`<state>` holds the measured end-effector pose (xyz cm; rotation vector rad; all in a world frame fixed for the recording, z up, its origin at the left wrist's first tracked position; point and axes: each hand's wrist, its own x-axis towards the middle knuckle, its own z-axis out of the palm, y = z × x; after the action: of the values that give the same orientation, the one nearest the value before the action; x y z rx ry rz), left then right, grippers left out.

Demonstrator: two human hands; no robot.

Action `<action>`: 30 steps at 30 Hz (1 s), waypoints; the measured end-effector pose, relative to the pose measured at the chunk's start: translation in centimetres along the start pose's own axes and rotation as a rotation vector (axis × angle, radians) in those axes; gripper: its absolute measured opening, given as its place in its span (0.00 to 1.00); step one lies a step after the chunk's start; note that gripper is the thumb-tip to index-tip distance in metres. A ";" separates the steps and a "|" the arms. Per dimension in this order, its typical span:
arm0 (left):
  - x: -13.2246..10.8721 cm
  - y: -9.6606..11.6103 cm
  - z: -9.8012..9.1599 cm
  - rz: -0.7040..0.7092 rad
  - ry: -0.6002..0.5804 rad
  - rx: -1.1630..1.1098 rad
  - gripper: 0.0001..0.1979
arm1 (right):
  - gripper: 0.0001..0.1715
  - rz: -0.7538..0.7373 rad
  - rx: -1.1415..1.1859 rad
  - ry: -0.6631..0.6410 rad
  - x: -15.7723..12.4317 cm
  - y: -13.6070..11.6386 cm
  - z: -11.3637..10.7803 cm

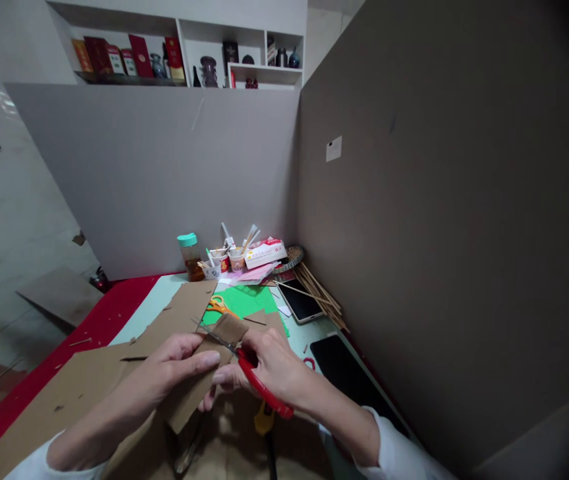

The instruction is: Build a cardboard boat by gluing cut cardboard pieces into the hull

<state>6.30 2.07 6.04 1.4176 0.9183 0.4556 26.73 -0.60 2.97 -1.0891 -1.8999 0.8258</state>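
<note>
My left hand (pixel 180 365) pinches a piece of brown cardboard (pixel 199 380), thumb on top. My right hand (pixel 270 365) grips red-handled scissors (pixel 259 387), fingers wrapped through the handles. The scissor blades (pixel 214 337) point up and to the left and lie across the top of the cardboard piece. Both hands hover low over the table, close together, above larger cardboard sheets (pixel 64 393).
Orange-handled scissors (pixel 219 307) lie on green paper (pixel 244 300). At the back stand a jar with a teal lid (pixel 190 255), cups of sticks (pixel 224 257) and a box (pixel 264 252). Wooden sticks (pixel 322 297), a phone (pixel 300 301) and a dark tablet (pixel 347 377) lie by the right partition (pixel 439 233).
</note>
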 end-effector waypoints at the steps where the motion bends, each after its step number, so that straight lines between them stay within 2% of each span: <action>1: 0.0 0.3 0.1 0.002 -0.013 0.017 0.24 | 0.21 -0.004 0.012 -0.006 0.0 -0.1 -0.1; 8: -0.3 2.3 1.3 0.063 -0.060 0.105 0.22 | 0.26 0.050 0.068 -0.037 -0.1 -0.7 0.0; 17: -0.3 1.1 0.6 0.026 -0.039 0.061 0.21 | 0.26 0.065 0.035 -0.009 0.0 -0.1 0.4; 23: -0.1 1.6 0.5 0.063 -0.046 0.116 0.20 | 0.31 0.010 0.008 0.059 -0.1 -0.3 0.3; 27: 0.9 1.8 -0.9 0.103 -0.068 0.248 0.18 | 0.30 -0.002 -0.009 0.156 0.1 -0.5 -0.6; 30: 2.4 2.3 -2.9 0.189 -0.017 0.349 0.15 | 0.30 0.011 0.007 0.245 0.5 -0.2 -1.7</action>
<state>6.08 6.08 7.87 1.8340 0.8829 0.4367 27.99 0.03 4.09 -1.1422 -1.6867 0.6718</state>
